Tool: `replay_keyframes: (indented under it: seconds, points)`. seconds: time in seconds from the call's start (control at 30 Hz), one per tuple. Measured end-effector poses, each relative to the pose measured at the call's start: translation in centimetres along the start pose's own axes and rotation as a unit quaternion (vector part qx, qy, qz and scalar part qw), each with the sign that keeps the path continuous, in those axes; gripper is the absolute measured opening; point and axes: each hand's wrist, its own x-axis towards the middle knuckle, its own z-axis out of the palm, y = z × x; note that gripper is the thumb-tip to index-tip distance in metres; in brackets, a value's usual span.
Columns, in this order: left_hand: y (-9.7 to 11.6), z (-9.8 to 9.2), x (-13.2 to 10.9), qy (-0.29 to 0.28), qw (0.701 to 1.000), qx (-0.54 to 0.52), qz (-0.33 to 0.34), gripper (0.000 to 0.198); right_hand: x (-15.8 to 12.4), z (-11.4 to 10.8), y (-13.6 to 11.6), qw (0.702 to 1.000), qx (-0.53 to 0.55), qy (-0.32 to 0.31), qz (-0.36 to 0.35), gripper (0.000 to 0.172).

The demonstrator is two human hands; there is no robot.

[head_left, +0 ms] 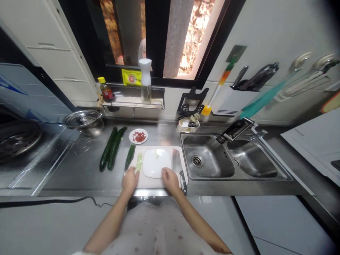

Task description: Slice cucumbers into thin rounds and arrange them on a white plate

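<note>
A white square plate (155, 163) lies on a white cutting board (178, 177) at the counter's front edge, with one cucumber slice at its far side. My left hand (130, 180) rests at the board's near left corner, fingers curled by a row of cucumber slices (139, 161). My right hand (170, 179) is closed over the plate's near right edge. A half cucumber (130, 156) lies along the board's left side. A cleaver (177, 163) with a black handle lies on the board's right part.
Two whole cucumbers (111, 152) lie on the steel counter to the left. A small plate of red bits (138, 136) sits behind the board. A double sink (231, 161) is on the right, a lidded pot (83, 120) at the left rear.
</note>
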Motion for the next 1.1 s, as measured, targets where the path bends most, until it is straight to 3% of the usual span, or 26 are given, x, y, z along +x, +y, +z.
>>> replay_keyframes:
  seconds: [0.37,0.6,0.83,0.93,1.1]
  points:
    - [0.7,-0.6,-0.3,0.050,0.998,-0.044,0.010,0.014,0.0,-0.3,0.2,1.000,0.014,0.003,-0.020,0.035]
    - [1.3,-1.4,-0.9,0.048,0.984,-0.171,-0.030,0.014,0.1,-0.5,-0.2,0.999,0.036,0.007,-0.025,0.034]
    - [4.8,-6.0,0.0,0.024,0.905,-0.424,0.043,0.024,1.8,-2.3,-3.6,0.993,0.114,0.027,-0.019,0.031]
    - [7.0,-8.6,0.0,-0.019,0.884,-0.460,0.085,0.030,3.3,-3.5,-6.3,0.984,0.173,0.033,-0.037,0.031]
    - [9.7,-11.6,-0.8,-0.029,0.872,-0.468,0.143,0.035,4.9,-5.2,-10.0,0.965,0.247,-0.003,-0.090,0.027]
